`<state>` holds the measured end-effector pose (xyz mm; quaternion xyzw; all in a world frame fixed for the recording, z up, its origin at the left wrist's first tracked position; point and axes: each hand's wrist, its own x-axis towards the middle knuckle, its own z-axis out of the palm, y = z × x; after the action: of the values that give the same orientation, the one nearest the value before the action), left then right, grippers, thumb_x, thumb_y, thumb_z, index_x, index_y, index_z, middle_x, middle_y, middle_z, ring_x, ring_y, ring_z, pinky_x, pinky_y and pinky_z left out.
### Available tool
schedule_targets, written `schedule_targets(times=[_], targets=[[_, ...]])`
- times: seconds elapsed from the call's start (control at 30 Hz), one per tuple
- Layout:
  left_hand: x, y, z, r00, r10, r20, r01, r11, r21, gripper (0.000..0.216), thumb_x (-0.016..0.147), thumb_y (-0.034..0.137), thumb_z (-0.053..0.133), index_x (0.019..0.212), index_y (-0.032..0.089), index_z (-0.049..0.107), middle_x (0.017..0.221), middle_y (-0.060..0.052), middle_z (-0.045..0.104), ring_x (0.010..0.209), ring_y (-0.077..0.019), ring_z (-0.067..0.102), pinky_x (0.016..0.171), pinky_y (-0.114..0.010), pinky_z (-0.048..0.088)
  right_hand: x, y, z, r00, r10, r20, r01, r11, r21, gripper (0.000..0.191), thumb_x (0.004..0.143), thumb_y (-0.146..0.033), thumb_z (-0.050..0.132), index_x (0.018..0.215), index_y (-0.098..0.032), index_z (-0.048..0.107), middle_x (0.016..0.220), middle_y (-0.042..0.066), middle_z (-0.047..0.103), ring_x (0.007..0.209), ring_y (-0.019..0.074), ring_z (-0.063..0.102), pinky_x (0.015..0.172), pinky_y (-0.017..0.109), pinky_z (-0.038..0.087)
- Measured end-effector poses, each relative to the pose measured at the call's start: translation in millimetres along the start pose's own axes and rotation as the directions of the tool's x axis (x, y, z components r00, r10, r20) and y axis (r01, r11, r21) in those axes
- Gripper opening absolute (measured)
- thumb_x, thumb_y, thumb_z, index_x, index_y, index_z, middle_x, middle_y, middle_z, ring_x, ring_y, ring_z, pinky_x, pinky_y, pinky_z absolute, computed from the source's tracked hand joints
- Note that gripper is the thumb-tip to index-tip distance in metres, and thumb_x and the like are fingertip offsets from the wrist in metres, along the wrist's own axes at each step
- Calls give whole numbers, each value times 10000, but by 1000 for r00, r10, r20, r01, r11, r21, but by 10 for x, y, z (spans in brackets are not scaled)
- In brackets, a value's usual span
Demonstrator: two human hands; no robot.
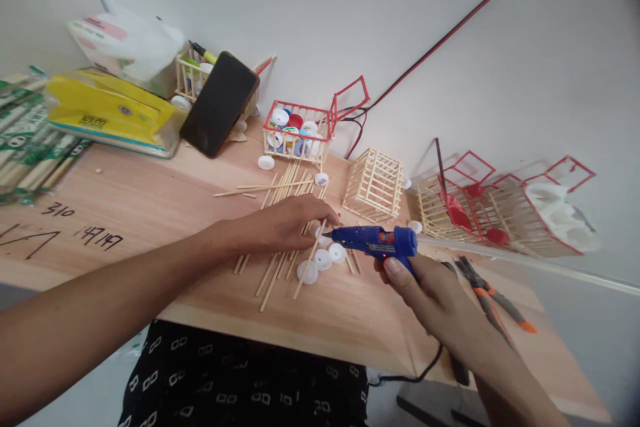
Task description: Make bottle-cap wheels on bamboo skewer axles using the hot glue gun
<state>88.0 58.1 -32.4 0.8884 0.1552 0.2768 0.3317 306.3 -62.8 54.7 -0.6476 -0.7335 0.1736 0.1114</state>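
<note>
Wood tabletop (165,197), pale wall (260,7); left hand (299,219) pinching stick (310,259), right hand (433,287) around glue gun (363,239).

A blue glue gun (373,240) points its nozzle toward nine o'clock, a translucent rod (525,262) trailing toward three. Just beside the tip, a slim pale wooden stick (311,257) slants from one o'clock to seven, crossing white caps (323,259).

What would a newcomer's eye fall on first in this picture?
Probably the blue glue gun in the right hand, its nozzle close to a thin stick by the left hand. Near the wall, a red-rimmed stick cart holds coloured caps. A bright yellow packet lies on the table's left side.
</note>
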Motion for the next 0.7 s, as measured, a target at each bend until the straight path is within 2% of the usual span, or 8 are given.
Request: schedule_targets(times=[0.27, 0.5, 0.7], targets=[[6, 14, -7, 1000, 11, -5, -11, 1000, -10, 327, 813, 154, 587, 1135, 198, 552, 1124, -65, 622, 1064, -181, 551, 926, -314, 408, 19, -8, 2, 1000, -25, -12, 25, 1000, -10, 349, 932, -444, 390, 753, -193, 553, 699, 28, 650, 636, 174, 591, 572, 260, 442], [-5, 1, -1, 1000, 10, -16, -10, 1000, -9, 340, 814, 175, 591, 1149, 205, 546, 1140, -64, 613, 1081, -182, 545, 936, -313, 400, 29, 16, 29, 997, -50, -67, 42, 992, -121, 402, 927, -478, 370, 661, -202, 492, 530, 2, 553, 478, 150, 511, 452, 244, 357], [-3, 28, -21, 1000, 8, 2, -8, 1000, -20, 343, 817, 166, 585, 1156, 206, 548, 1128, -61, 616, 1075, -181, 544, 941, -314, 396, 43, 29, 43, 994, -72, -80, 61, 988, -139, 391, 924, -475, 383, 663, -206, 493, 539, 9, 566, 488, 157, 520, 468, 248, 365]])
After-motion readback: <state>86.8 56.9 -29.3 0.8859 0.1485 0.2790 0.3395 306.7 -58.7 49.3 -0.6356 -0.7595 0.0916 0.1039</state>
